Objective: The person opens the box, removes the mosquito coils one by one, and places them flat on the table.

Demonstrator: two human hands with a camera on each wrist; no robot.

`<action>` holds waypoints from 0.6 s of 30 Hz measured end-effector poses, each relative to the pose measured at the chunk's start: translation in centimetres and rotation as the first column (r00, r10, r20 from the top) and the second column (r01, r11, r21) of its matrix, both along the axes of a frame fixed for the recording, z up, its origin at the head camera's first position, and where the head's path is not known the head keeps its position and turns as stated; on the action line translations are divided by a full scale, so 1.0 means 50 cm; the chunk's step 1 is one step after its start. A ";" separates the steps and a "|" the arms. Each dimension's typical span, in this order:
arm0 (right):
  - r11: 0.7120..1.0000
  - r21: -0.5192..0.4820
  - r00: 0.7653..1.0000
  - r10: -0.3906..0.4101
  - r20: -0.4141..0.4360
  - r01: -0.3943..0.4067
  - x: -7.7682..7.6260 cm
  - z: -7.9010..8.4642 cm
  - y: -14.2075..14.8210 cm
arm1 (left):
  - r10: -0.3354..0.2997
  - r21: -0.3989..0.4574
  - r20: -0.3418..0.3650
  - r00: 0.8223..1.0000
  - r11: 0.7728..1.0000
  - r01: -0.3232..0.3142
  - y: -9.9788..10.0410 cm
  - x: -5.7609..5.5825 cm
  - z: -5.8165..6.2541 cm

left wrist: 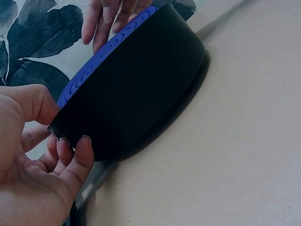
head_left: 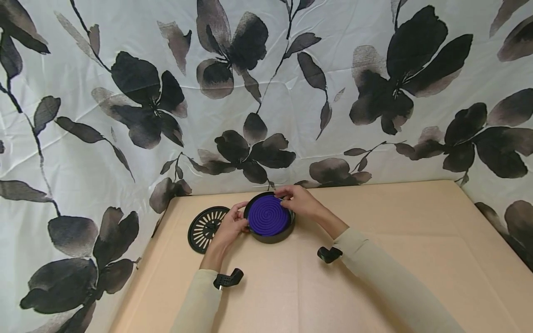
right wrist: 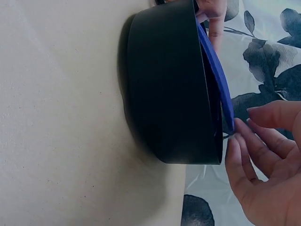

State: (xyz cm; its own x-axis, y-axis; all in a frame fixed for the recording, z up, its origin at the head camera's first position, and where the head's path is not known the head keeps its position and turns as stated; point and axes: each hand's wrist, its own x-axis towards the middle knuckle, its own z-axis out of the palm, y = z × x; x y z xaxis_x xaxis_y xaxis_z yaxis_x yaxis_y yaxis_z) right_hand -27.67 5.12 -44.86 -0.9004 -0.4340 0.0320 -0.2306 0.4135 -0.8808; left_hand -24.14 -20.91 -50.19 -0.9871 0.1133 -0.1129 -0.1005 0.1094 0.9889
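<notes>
Floral cloth (head_left: 316, 148) backs a beige tabletop (head_left: 374, 277). Left hand (head_left: 231, 225) grips the round tin (head_left: 271, 239); right hand (head_left: 300, 200) touches the blue spiral coil (head_left: 268, 214) tilted within, pinch unconfirmed. Slotted lid (head_left: 210, 227) lies beside the left hand. Apparent step: seating or lifting the coil; next requires a steady tin.

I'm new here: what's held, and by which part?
The left grip holds the black container by its left side; the right grip touches the blue coil at its edge, pinching unclear.

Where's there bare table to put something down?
Bare tabletop lies right of the right hand and between the sleeves. It's crowded toward the far left: slotted black disc, left hand, and black bowl holding the purple spiral.
</notes>
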 end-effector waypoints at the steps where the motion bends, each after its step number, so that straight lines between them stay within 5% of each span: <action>1: 1.000 -0.012 1.000 0.004 0.004 -0.004 -0.001 0.000 0.001 | 0.002 -0.002 -0.001 1.000 1.000 -0.002 0.001 0.000 0.001; 18: 0.982 -0.184 0.975 0.010 0.220 0.031 -0.015 -0.005 0.011 | -0.010 -0.031 -0.011 1.000 0.999 0.010 -0.002 -0.009 0.004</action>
State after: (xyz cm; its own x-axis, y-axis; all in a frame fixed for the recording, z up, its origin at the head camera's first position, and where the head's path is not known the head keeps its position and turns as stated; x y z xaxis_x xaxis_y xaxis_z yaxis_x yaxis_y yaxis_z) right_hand -28.39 5.66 -45.13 -0.8989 -0.4293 -0.0874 -0.0201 0.2398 -0.9706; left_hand -24.58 -21.00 -49.97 -0.9871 0.1199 -0.1059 -0.0886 0.1413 0.9860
